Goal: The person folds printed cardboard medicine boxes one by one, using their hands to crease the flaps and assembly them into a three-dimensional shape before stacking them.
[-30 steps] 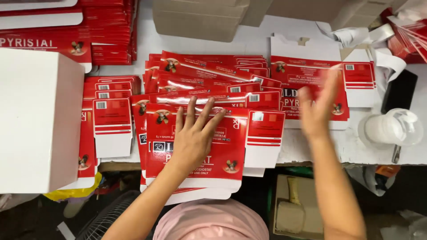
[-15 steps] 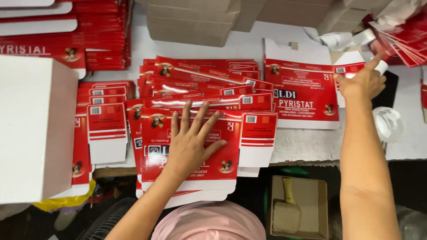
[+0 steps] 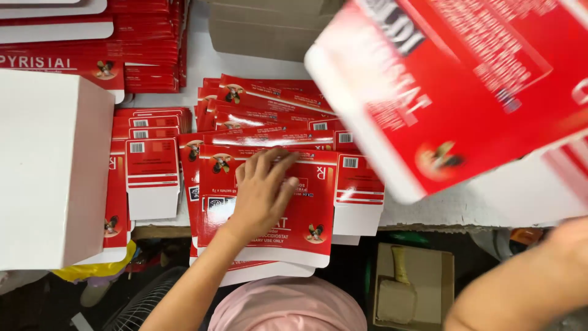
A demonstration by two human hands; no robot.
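Observation:
My left hand (image 3: 260, 196) lies flat, fingers spread, on the top flat red-and-white carton (image 3: 306, 224) of a fanned pile (image 3: 263, 104) at the table's front edge. A second flat red carton (image 3: 453, 92) hangs in the air close to the camera at the upper right, large and blurred. My right hand (image 3: 572, 245) shows only as a wrist and forearm at the lower right edge. Its fingers run out of frame toward that raised carton, so the grip itself is hidden.
A white box (image 3: 49, 165) stands at the left. Stacks of red cartons (image 3: 141, 43) and plain cardboard boxes (image 3: 263, 30) line the back. Below the table edge are a small open cardboard box (image 3: 410, 282), a fan grille (image 3: 135, 309) and a pink rounded cloth shape (image 3: 288, 306).
My right hand reached to the far right carton, then pulled back toward me; that carton has left the table and now fills the upper right. My left hand stays on the pile.

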